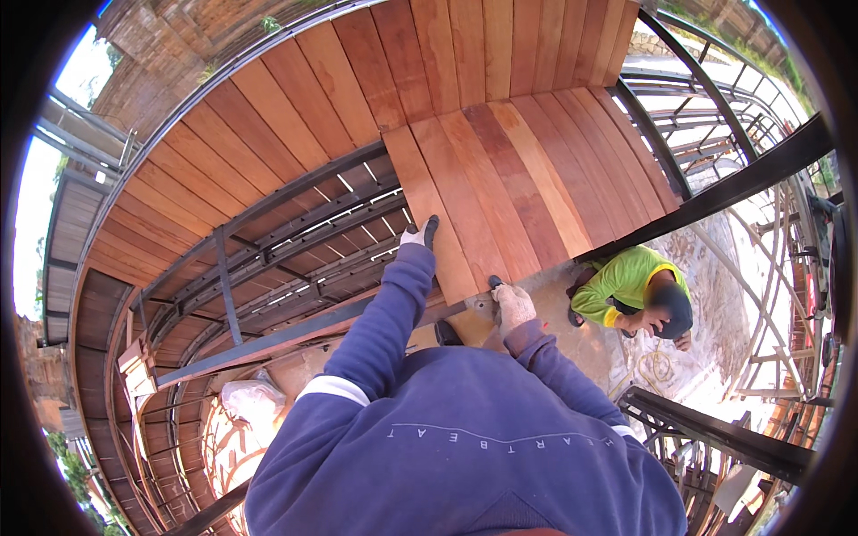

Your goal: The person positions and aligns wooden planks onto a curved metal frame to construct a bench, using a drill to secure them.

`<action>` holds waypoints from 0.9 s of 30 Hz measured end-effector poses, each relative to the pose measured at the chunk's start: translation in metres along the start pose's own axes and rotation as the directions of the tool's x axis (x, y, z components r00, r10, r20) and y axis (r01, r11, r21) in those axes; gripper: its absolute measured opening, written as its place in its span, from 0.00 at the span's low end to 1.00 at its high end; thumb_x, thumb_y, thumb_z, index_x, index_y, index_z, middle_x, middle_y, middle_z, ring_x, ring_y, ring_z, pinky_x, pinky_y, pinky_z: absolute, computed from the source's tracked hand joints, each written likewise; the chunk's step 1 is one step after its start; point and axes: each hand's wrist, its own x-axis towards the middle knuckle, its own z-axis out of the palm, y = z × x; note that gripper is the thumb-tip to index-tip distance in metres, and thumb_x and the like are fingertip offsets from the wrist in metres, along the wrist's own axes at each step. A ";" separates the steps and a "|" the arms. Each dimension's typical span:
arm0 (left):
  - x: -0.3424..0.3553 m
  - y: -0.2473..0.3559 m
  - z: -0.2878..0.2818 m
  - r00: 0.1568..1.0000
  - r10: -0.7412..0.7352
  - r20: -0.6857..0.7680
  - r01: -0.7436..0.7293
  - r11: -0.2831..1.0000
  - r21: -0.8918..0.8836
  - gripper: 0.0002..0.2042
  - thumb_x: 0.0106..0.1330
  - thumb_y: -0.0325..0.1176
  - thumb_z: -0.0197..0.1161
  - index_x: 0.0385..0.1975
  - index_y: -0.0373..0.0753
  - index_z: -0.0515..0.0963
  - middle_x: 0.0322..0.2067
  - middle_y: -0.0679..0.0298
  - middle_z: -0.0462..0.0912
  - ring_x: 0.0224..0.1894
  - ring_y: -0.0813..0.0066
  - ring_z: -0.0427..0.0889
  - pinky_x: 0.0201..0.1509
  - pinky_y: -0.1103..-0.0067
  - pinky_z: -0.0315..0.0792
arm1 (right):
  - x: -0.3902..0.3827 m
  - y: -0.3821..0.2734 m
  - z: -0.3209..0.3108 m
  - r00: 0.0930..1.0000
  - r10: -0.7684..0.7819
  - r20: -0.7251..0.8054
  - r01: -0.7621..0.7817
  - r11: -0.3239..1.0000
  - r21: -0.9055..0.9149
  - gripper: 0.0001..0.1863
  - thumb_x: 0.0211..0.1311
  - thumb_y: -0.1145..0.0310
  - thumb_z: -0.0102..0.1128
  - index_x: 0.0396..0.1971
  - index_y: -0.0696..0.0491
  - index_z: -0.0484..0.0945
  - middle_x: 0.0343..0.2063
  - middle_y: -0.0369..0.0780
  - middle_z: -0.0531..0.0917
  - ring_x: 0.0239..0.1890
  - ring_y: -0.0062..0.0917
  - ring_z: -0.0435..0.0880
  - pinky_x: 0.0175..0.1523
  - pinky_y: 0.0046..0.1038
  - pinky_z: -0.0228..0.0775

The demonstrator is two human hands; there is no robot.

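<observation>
My left hand [419, 234], in a light glove with dark fingertips, grips the left edge of the leftmost wooden plank [435, 210]. This reddish-brown plank lies in a row beside several others [527, 183] on a dark metal frame. At the near end of the row, my right hand [514, 305] is curled, one dark fingertip touching the end of a plank near the leftmost one. The fingers under that edge are hidden. To the left of the row, dark metal beams [295, 241] show bare.
A co-worker [639, 290] in a yellow-green shirt and dark cap crouches below on the right. Curved wooden decking [259, 116] runs along the far side. A dark beam [715, 433] crosses at lower right. Clear plastic sheeting [253, 397] lies below on the left.
</observation>
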 end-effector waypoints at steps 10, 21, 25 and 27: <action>-0.063 0.107 0.022 0.757 0.430 0.492 -0.572 0.072 0.817 0.34 0.67 0.51 0.57 0.73 0.50 0.59 0.75 0.60 0.54 0.77 0.52 0.48 0.78 0.51 0.34 | 0.019 0.027 -0.002 0.999 0.034 0.029 -0.034 0.999 -0.022 0.14 0.61 0.59 0.58 0.27 0.55 0.79 0.20 0.32 0.74 0.23 0.18 0.70 0.30 0.25 0.62; -0.060 0.099 0.028 0.732 0.438 0.522 -0.610 0.080 0.788 0.34 0.68 0.52 0.56 0.71 0.43 0.62 0.73 0.57 0.58 0.76 0.53 0.50 0.79 0.53 0.32 | 0.029 0.043 -0.017 0.876 -0.427 0.224 0.482 0.793 -0.372 0.07 0.62 0.68 0.56 0.30 0.56 0.78 0.22 0.43 0.78 0.25 0.35 0.78 0.31 0.36 0.67; -0.060 0.103 0.029 0.747 0.399 0.532 -0.604 0.075 0.793 0.35 0.69 0.53 0.53 0.72 0.41 0.59 0.74 0.57 0.56 0.77 0.55 0.49 0.78 0.53 0.31 | 0.025 0.042 -0.019 0.862 -0.444 0.244 0.504 0.708 -0.494 0.09 0.62 0.68 0.55 0.31 0.59 0.79 0.26 0.47 0.80 0.31 0.38 0.79 0.37 0.38 0.70; -0.058 0.101 0.028 0.740 0.412 0.531 -0.607 0.072 0.791 0.35 0.70 0.53 0.52 0.72 0.41 0.59 0.74 0.57 0.56 0.77 0.55 0.49 0.78 0.53 0.31 | 0.020 0.031 -0.012 0.929 -0.321 0.186 0.371 0.822 -0.433 0.16 0.63 0.63 0.53 0.32 0.63 0.79 0.27 0.45 0.81 0.33 0.31 0.78 0.40 0.33 0.69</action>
